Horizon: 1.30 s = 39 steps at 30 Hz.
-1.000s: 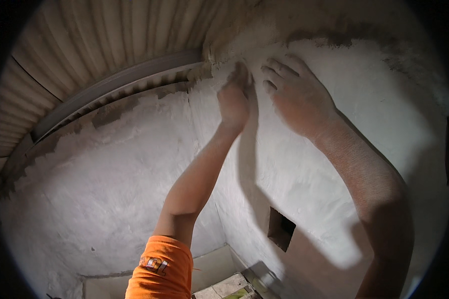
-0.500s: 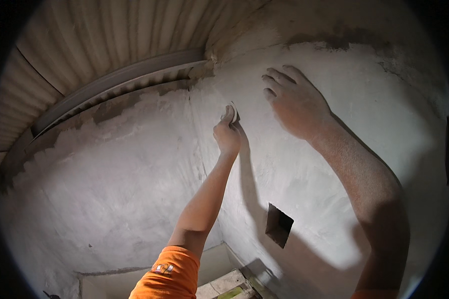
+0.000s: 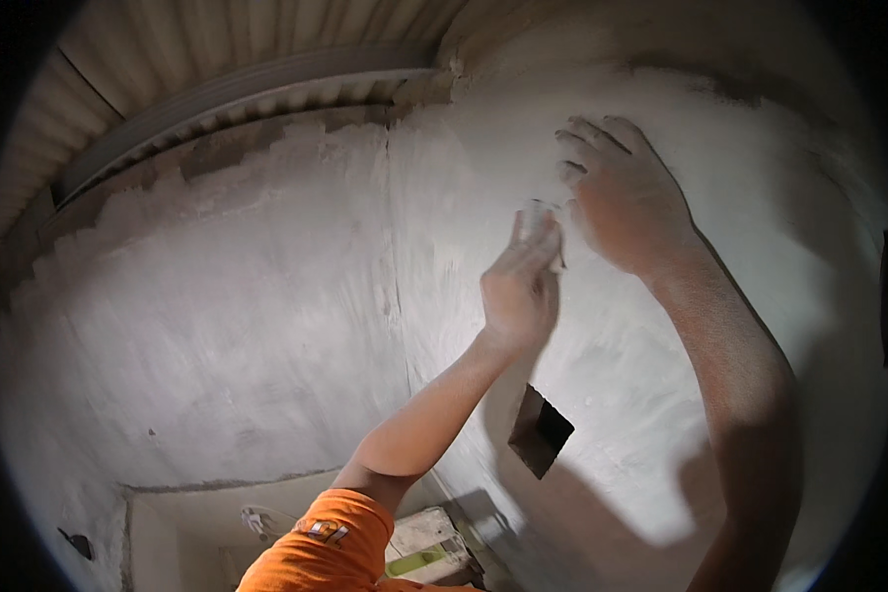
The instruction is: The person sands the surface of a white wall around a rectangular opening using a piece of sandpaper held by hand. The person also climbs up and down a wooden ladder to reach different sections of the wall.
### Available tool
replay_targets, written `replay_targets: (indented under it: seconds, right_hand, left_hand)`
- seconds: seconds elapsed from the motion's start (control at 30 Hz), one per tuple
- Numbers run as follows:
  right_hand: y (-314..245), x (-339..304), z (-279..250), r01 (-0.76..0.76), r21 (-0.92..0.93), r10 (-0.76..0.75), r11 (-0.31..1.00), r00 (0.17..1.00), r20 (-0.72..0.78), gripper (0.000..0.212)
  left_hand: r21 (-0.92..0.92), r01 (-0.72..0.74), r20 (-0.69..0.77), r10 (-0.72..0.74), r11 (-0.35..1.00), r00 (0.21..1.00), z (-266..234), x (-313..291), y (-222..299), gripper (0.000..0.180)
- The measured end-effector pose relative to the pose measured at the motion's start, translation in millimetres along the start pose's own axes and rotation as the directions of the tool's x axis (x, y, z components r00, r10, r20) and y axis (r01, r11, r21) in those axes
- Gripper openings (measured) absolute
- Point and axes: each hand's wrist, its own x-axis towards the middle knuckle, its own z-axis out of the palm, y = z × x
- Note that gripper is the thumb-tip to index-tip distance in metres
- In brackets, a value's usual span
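My left hand (image 3: 519, 296) is raised against the whitish plastered wall (image 3: 622, 345). Its fingers press a small, pale folded piece (image 3: 538, 212), which looks like sandpaper, to the surface; motion smears it a little. Just to the right and slightly higher, my right hand (image 3: 627, 192) rests on the same wall with its fingers spread and nothing in it. White dust coats the right fingers and forearm. The fingertips of the left hand come close to the right thumb.
A dark square hole (image 3: 543, 434) opens in the wall below my hands. The wall corner (image 3: 395, 266) runs down at the left. Overhead are a corrugated roof (image 3: 217, 49) and a metal beam (image 3: 237, 94). Low down sits a whitish block-like thing (image 3: 429, 543) with a green strip.
My left hand has moved right along the wall with the sandpaper, away from the corner and close to my right hand. The view has shifted; my right hand still lies spread on the wall.
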Motion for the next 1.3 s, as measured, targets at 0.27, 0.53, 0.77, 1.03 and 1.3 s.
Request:
replay_targets:
  seconds: [0.27, 0.53, 0.77, 1.03, 1.3]
  right_hand:
    - [-4, 8, 7, 0.043, 0.038, -0.041, 0.998, 0.998, -0.046, 0.02]
    - [-13, 14, 14, -0.003, 0.097, -0.01, 0.995, 0.992, 0.125, 0.026]
    - [-88, -60, 11, -0.307, 0.455, 0.358, 0.836, 0.933, -0.029, 0.031]
    - [-154, -146, -2, -0.322, 0.521, 0.186, 0.791, 0.937, 0.297, 0.039]
    - [-153, -150, -5, -0.253, 0.628, 0.089, 0.736, 0.956, 0.28, 0.041]
  left_hand:
    - [-0.09, 0.273, -0.108, -0.282, 0.958, 0.953, -2, -17, 2, 0.064]
    - [-0.194, 0.285, -0.129, -0.312, 0.939, 0.941, 42, -53, 2, 0.06]
    - [-0.091, 0.403, 0.0, -0.405, 0.911, 0.915, 29, -56, -33, 0.057]
    - [-0.003, 0.559, 0.051, -0.559, 0.829, 0.828, 15, -127, -67, 0.059]
    - [0.065, 0.615, 0.046, -0.618, 0.786, 0.785, -9, -132, -92, 0.053]
